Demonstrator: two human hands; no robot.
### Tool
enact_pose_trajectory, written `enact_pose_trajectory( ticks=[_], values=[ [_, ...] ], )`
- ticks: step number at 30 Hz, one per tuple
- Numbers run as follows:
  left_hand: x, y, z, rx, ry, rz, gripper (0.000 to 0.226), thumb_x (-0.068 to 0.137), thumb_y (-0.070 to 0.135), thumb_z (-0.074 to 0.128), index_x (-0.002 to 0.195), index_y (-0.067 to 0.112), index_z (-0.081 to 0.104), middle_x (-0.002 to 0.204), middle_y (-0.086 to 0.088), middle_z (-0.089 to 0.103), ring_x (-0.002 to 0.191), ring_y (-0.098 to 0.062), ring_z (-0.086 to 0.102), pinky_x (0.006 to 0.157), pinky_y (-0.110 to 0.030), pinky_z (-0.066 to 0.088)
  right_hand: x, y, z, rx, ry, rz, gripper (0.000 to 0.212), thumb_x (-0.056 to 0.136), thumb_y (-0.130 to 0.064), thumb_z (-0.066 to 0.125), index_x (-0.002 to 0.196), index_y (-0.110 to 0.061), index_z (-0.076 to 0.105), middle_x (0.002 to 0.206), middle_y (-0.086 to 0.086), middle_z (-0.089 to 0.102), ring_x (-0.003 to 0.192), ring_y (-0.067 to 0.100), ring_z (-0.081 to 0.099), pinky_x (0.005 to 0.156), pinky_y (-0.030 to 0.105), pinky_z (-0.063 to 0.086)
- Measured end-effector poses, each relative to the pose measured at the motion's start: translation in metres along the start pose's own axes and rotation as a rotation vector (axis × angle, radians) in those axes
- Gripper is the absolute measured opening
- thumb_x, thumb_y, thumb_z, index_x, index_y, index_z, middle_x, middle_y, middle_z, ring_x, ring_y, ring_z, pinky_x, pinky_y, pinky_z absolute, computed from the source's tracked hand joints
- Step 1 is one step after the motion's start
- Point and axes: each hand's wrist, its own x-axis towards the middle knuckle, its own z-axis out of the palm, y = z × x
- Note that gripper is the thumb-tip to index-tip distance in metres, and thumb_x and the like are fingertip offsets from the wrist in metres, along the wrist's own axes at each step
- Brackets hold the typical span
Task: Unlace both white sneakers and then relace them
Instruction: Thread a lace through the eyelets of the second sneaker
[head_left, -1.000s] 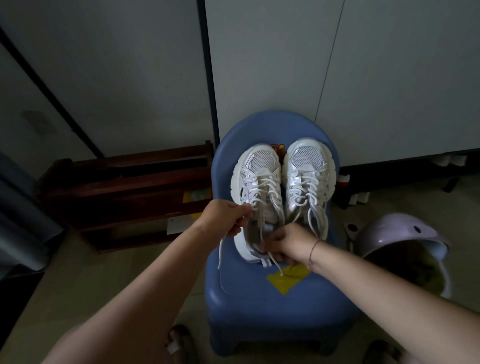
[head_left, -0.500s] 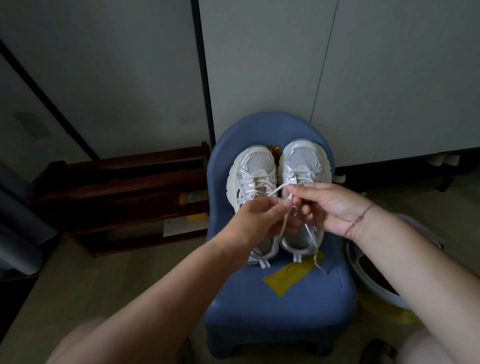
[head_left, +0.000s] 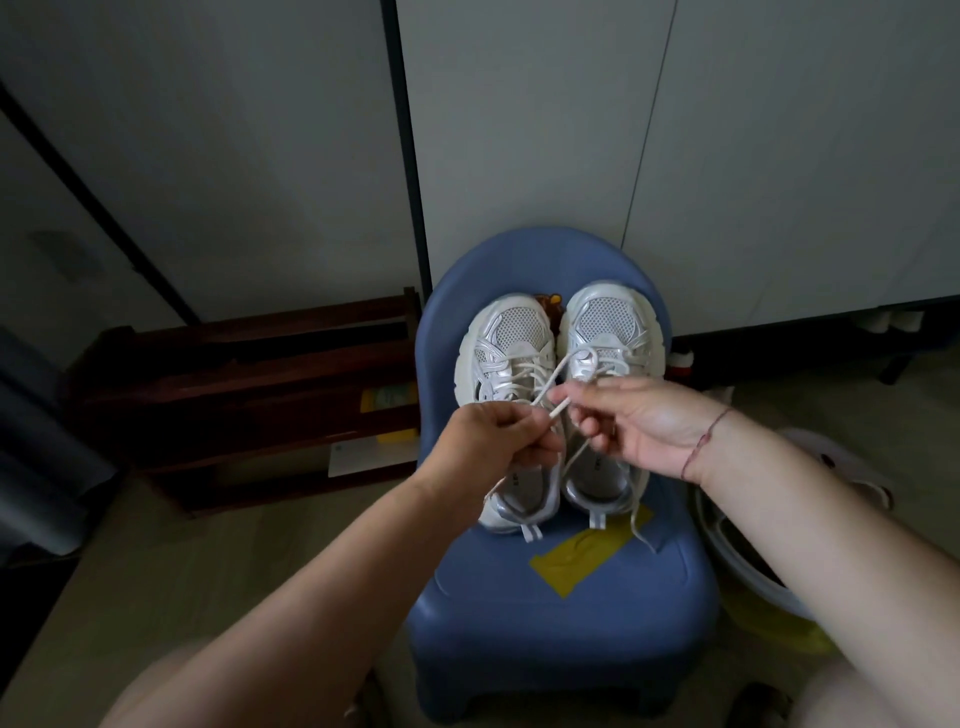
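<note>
Left grip (head_left: 493, 441) and right grip (head_left: 639, 421) both pinch one white lace (head_left: 557, 408), lifting it clear of the sneakers (head_left: 514, 332) just beyond on the blue chair (head_left: 545, 623), likely for unthreading.

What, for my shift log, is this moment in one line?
left hand: pinches lace | right hand: pinches lace | sneakers: both on blue chair

Head-worn view, forward and downward
</note>
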Motion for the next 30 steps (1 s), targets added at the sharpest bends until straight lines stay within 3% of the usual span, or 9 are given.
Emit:
enact_pose_trajectory(
  ticks=[3,10,13,17,20,24,27,30],
  values=[
    [0.0,0.002,0.003,-0.022,-0.004,0.012,0.015,0.095,0.006,0.057,0.084,0.002,0.066,0.07,-0.007,0.068,0.055,-0.008,0.066,0.057,-0.013,0.052,0.0,0.005,0.009,-0.079,0.048,-0.098,0.003,0.082,-0.005,0.064,0.083,-0.005,0.067,0.058,-0.002,0.056,0.046,0.001,0.045,0.041,0.011,0.036],
    [0.003,0.0,0.007,-0.002,-0.03,-0.006,0.014,0.097,0.004,0.054,0.089,0.0,0.065,0.072,-0.008,0.069,0.055,-0.009,0.066,0.06,-0.015,0.055,0.007,0.0,0.002,0.004,0.215,-0.204,0.013,0.089,-0.003,0.058,0.078,-0.003,0.065,0.06,0.003,0.056,0.043,0.002,0.046,0.04,0.011,0.037],
    [0.006,-0.001,0.007,-0.001,0.025,-0.023,0.02,0.098,0.007,0.054,0.082,0.001,0.065,0.069,-0.007,0.069,0.052,-0.009,0.065,0.056,-0.016,0.054,0.007,0.004,0.003,-0.121,0.149,-0.203,0.01,0.089,-0.005,0.06,0.08,-0.003,0.066,0.058,0.0,0.06,0.045,0.002,0.048,0.043,0.012,0.039],
    [0.013,-0.014,0.01,0.099,0.157,-0.086,0.031,0.096,0.015,0.06,0.065,0.008,0.063,0.064,-0.008,0.061,0.051,-0.013,0.055,0.055,-0.023,0.051,0.013,0.006,0.001,-0.275,0.292,-0.281,0.015,0.09,-0.005,0.06,0.075,-0.005,0.064,0.06,0.006,0.062,0.042,0.002,0.054,0.041,0.012,0.042],
    [0.016,-0.027,0.02,0.107,0.212,-0.095,0.035,0.096,0.018,0.06,0.061,0.015,0.06,0.055,0.0,0.052,0.05,-0.011,0.045,0.055,-0.023,0.04,0.018,0.009,-0.005,-0.274,0.354,-0.3,0.016,0.088,0.002,0.06,0.074,-0.006,0.061,0.062,0.011,0.061,0.042,0.006,0.058,0.043,0.014,0.047],
    [0.023,-0.038,0.036,-0.05,0.281,-0.102,0.024,0.098,0.015,0.053,0.081,0.018,0.069,0.063,0.0,0.058,0.057,-0.012,0.05,0.057,-0.02,0.043,0.027,0.014,-0.005,-0.518,0.385,-0.343,0.023,0.08,0.007,0.065,0.07,-0.013,0.061,0.059,0.008,0.061,0.043,0.007,0.058,0.047,0.016,0.048],
    [0.034,-0.045,0.038,-0.242,0.333,-0.152,0.022,0.099,0.013,0.051,0.091,0.012,0.071,0.087,-0.012,0.069,0.083,-0.024,0.065,0.079,-0.031,0.055,0.03,0.013,-0.003,-0.655,0.375,-0.342,0.025,0.08,0.002,0.067,0.07,-0.02,0.063,0.058,0.004,0.062,0.049,0.011,0.059,0.053,0.02,0.049],
    [0.038,-0.045,0.038,-0.403,0.326,-0.199,0.022,0.101,0.011,0.046,0.099,0.006,0.067,0.086,-0.01,0.068,0.077,-0.018,0.065,0.061,-0.019,0.055,0.03,0.012,-0.002,-0.753,0.384,-0.365,0.025,0.08,-0.002,0.068,0.068,-0.023,0.063,0.058,-0.002,0.063,0.055,0.013,0.061,0.062,0.022,0.049]
  ],
)
